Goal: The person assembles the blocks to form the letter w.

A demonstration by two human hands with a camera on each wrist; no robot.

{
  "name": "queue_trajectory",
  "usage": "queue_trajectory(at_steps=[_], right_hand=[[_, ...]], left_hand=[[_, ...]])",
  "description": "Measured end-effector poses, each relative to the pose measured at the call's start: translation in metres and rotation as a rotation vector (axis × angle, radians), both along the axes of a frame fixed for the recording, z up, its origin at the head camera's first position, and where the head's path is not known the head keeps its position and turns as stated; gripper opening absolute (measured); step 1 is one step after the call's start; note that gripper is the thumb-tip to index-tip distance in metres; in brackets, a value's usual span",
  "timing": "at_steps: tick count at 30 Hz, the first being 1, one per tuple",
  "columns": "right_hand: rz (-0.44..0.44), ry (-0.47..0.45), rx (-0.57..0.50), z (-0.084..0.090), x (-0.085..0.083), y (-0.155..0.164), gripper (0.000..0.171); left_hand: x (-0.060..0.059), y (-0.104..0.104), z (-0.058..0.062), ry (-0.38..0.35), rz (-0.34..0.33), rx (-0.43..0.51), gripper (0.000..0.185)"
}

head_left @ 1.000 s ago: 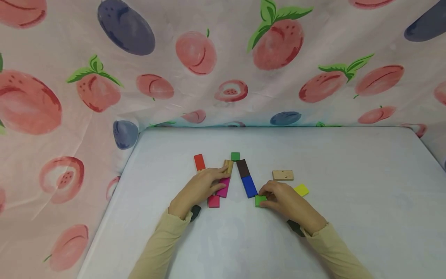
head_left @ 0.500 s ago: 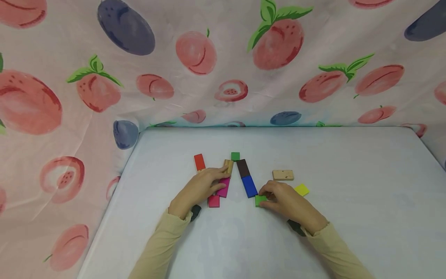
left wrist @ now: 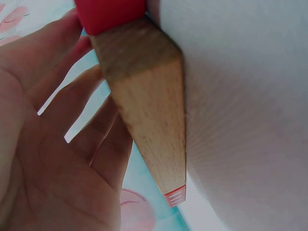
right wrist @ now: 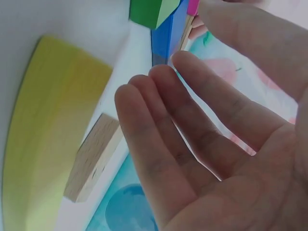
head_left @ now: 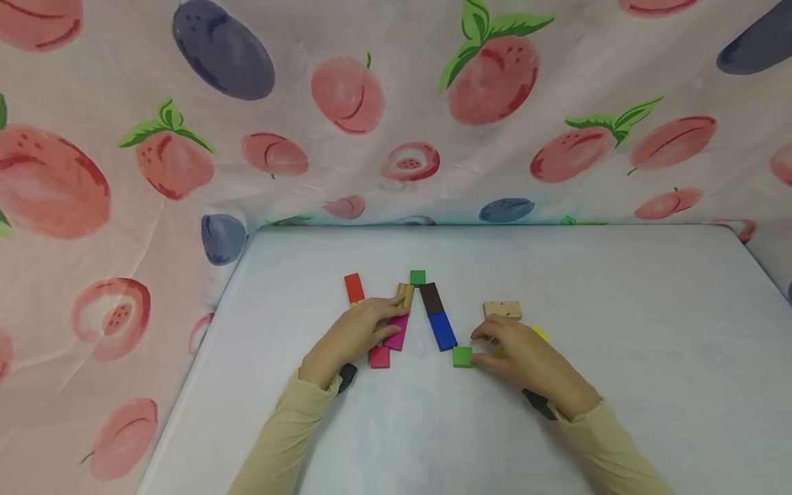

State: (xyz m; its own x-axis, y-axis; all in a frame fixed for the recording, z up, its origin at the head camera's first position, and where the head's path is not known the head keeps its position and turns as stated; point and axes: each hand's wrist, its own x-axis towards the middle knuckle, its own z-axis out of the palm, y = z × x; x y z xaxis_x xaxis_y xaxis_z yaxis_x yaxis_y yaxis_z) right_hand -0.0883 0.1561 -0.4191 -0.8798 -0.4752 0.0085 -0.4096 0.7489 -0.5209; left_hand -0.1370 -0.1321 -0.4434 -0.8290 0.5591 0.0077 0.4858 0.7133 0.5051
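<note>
My left hand [head_left: 355, 330] rests over the left blocks. Its forefinger lies on a plain wooden block [head_left: 408, 291] and its thumb touches a magenta block [head_left: 399, 331]. Below it sits a pink-red block [head_left: 379, 358]. In the left wrist view, another wooden block [left wrist: 149, 110] lies alongside the fingers. My right hand [head_left: 526, 354] holds nothing, fingers loosely extended. Its thumb tip is right by the edge of a light green block [head_left: 462, 357], which meets a blue block [head_left: 442, 331] at its lower end. A yellow block [right wrist: 53, 120] is partly hidden under this hand in the head view.
A dark brown block [head_left: 432, 299] continues the blue one upward, with a dark green block [head_left: 417, 277] at the top. A red-orange block [head_left: 354, 287] lies left, a wooden block [head_left: 502, 309] right. Fruit-print cloth [head_left: 408, 117] stands behind the white table [head_left: 650, 344].
My right hand has let go of the light green block and drawn back a little to the right, covering more of the yellow block. The left hand has not moved.
</note>
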Motion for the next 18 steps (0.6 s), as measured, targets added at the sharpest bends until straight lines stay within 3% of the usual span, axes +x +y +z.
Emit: queue_trajectory(at_steps=[18], right_hand=[[-0.091, 0.043, 0.103, 0.007, 0.002, 0.026, 0.032]], left_hand=[[0.001, 0.000, 0.002, -0.005, -0.002, 0.007, 0.045]])
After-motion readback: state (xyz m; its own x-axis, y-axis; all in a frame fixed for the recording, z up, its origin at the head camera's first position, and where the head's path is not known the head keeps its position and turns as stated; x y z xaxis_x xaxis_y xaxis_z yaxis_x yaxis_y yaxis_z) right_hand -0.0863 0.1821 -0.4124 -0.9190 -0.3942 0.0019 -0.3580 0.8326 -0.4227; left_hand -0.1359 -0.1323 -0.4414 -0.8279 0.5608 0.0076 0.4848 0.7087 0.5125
